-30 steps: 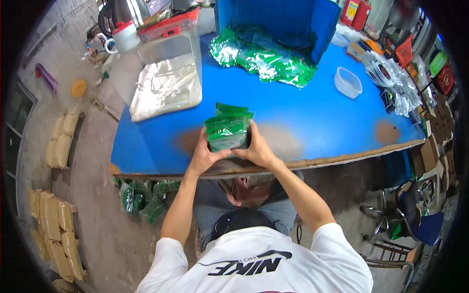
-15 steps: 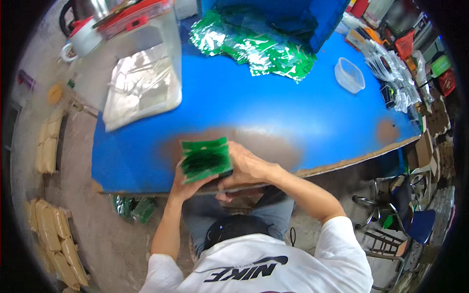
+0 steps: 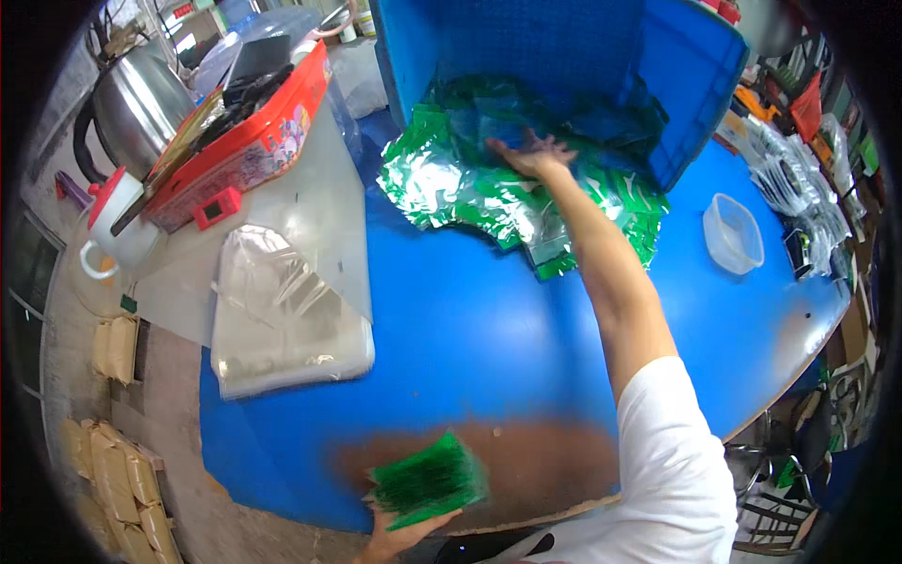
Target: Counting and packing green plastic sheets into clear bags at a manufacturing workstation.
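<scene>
Near the table's front edge my left hand (image 3: 402,536) is closed around a flat green packet (image 3: 427,484), slightly smeared by motion. Its dark middle shows through the clear film. My right hand (image 3: 536,155) reaches far forward with spread fingers over a heap of shiny green packets (image 3: 432,183), touching or just above them; which of the two I cannot tell. That heap spills out of a blue crate (image 3: 700,85) lying on its side at the back of the table, its opening toward me. Shadow hides part of the packets inside.
A stack of clear plastic bags (image 3: 291,329) lies on the left of the blue table (image 3: 451,348). Behind it are a red box of tools (image 3: 254,146), a steel kettle (image 3: 146,99) and a white mug (image 3: 122,230). A clear plastic tub (image 3: 733,235) stands to the right, near silvery packets (image 3: 799,169).
My right hand has left the green packet and stretched forward to the heap by the crate. My left hand keeps the packet near the table's edge. The view has shifted toward the table's back.
</scene>
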A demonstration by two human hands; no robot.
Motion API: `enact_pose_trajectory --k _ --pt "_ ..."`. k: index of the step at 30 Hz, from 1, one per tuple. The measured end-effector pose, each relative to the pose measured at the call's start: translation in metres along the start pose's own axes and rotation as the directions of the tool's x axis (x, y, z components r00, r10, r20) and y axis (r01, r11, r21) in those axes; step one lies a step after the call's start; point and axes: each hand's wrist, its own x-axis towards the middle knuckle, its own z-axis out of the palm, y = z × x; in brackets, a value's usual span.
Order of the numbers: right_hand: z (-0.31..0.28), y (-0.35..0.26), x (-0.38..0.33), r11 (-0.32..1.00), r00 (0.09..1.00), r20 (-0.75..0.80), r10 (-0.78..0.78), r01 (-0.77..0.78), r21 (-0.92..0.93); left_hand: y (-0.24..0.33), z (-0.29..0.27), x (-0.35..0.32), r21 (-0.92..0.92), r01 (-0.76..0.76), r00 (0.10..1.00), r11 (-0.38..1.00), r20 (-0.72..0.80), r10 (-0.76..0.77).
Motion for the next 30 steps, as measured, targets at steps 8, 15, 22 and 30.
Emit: enact_pose_trajectory --k 8,15,22,30 --pt "0.04 0.001 -0.11 0.869 0.789 -0.387 -0.478 0.49 -0.075 0.008 -0.001 0.002 -0.268 -0.021 0.99 0.963 -0.14 -0.017" --pt "0.024 0.04 -0.224 0.848 0.838 -0.137 -0.528 0.512 -0.138 0.003 0.002 -0.003 -0.141 -0.227 0.914 0.963 -0.374 0.161" --pt "0.03 0.092 -0.34 0.755 0.754 -0.033 -0.656 0.653 -0.063 -0.019 0.013 -0.008 -0.622 -0.347 0.883 0.702 -0.47 0.02" --pt "0.035 0.087 -0.474 0.616 0.622 -0.012 -0.783 0.772 -0.155 -0.057 0.066 -0.121 -0.946 -0.116 0.984 -0.303 -0.067 -0.167"
